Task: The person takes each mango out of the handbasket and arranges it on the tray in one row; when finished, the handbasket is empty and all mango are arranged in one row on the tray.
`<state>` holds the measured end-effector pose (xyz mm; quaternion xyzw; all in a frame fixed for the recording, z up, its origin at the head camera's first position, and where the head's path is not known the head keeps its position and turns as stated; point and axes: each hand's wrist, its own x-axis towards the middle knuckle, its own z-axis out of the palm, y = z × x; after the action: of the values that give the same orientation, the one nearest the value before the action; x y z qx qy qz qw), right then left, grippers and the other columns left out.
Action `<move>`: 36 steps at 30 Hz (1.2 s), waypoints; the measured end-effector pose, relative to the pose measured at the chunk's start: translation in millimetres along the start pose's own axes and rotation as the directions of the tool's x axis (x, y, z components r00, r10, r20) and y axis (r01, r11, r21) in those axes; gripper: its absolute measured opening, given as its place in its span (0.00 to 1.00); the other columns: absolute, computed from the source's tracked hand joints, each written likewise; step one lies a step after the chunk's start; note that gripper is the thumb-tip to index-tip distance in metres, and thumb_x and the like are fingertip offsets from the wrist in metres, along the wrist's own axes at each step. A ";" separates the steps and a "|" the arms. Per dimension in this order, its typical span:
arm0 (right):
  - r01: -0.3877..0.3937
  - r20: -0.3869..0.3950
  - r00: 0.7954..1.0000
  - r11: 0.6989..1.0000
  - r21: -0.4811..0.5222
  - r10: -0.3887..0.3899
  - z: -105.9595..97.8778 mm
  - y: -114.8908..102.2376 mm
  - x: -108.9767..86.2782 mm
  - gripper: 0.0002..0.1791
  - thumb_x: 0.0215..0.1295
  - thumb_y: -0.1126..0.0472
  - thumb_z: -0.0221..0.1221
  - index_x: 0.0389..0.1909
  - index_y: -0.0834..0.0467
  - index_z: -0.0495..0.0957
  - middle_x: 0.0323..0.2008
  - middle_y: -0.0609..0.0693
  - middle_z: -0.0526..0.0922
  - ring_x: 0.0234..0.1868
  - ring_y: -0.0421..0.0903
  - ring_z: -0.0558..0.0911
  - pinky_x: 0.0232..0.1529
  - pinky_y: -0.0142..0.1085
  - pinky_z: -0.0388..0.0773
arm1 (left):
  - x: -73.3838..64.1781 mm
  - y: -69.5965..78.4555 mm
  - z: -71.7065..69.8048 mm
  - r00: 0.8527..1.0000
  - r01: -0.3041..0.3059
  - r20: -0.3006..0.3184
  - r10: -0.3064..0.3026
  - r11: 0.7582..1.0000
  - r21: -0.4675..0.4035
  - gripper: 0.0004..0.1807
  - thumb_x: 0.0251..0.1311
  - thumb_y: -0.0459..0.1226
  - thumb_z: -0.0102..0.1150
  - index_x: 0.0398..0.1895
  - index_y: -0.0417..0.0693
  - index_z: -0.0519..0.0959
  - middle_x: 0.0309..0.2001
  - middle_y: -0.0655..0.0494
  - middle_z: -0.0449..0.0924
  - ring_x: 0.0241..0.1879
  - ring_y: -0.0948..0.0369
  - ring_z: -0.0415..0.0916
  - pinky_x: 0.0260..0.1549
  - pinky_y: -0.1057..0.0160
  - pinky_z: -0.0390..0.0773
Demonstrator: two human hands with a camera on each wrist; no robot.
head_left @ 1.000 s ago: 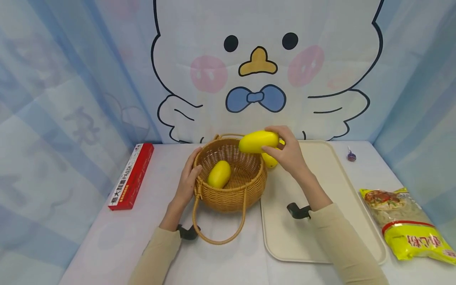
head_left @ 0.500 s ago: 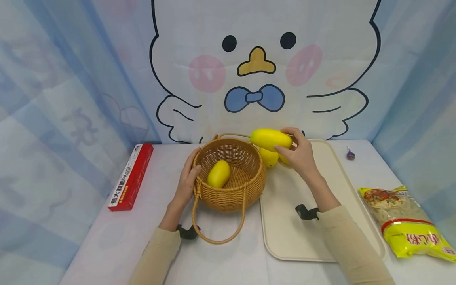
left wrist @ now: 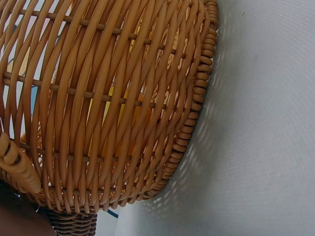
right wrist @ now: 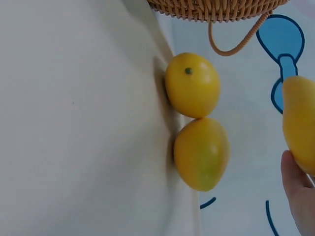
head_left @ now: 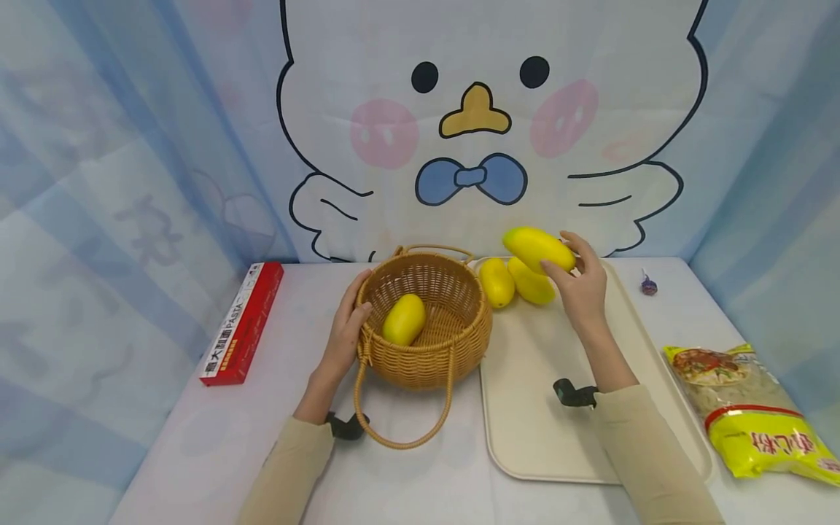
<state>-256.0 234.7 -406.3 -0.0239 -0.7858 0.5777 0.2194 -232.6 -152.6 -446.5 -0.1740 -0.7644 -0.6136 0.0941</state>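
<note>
My left hand (head_left: 344, 328) grips the left side of a round wicker basket (head_left: 426, 364), with the thumb at its rim. One yellow mango (head_left: 404, 321) lies inside the basket; in the left wrist view it shows only as yellow through the weave (left wrist: 106, 98). My right hand (head_left: 582, 281) pinches another mango (head_left: 538, 248) between thumb and fingers, raised over the back of the beige tray (head_left: 545, 408). Below and left of it, two mangoes (head_left: 496, 283) lie side by side on the tray; in the right wrist view, the upper mango (right wrist: 192, 85) shows a green stem spot.
A red pasta box (head_left: 243, 324) lies on the table left of the basket. Right of the tray are a small wrapped lollipop (head_left: 647, 284) and a yellow noodle bag (head_left: 751, 412). One basket handle (head_left: 407, 446) hangs toward the front. A printed curtain (head_left: 472, 204) stands behind.
My right hand has carried its mango rightward, from over the basket's right rim to above the tray. Both mangoes on the tray now show more fully. The left hand and basket stay put.
</note>
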 end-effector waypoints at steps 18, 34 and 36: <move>-0.292 -0.160 0.937 0.948 0.128 0.310 -22.1 39.6 11.6 0.30 0.66 0.49 0.63 0.69 0.41 0.70 0.63 0.42 0.70 0.49 0.36 0.67 0.48 0.17 0.71 | 0.0 1.8 -0.1 1.000 0.008 0.002 -0.008 1.000 -0.014 0.29 0.74 0.43 0.39 0.78 0.64 0.55 0.77 0.65 0.54 0.77 0.60 0.51 0.76 0.48 0.52; -0.461 -0.173 0.868 0.885 0.068 0.465 -15.5 64.0 22.4 0.33 0.68 0.46 0.59 0.72 0.45 0.65 0.71 0.49 0.64 0.65 0.43 0.64 0.70 0.34 0.68 | -5.4 37.0 -0.9 0.998 0.049 0.040 -0.048 0.999 -0.024 0.31 0.73 0.33 0.36 0.79 0.45 0.51 0.79 0.49 0.51 0.79 0.52 0.48 0.77 0.46 0.50; -0.483 -0.181 0.857 0.875 0.041 0.482 -13.9 65.7 23.7 0.34 0.68 0.44 0.58 0.73 0.47 0.64 0.70 0.50 0.64 0.63 0.43 0.65 0.69 0.34 0.69 | -4.5 31.7 -0.8 0.998 0.049 0.032 -0.049 0.998 -0.024 0.31 0.74 0.34 0.37 0.79 0.48 0.52 0.79 0.51 0.51 0.79 0.53 0.48 0.77 0.46 0.50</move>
<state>-286.3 275.9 -455.9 -0.2743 -0.7326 0.6071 0.1398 -216.4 -148.2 -419.2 -0.1661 -0.7621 -0.6225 0.0647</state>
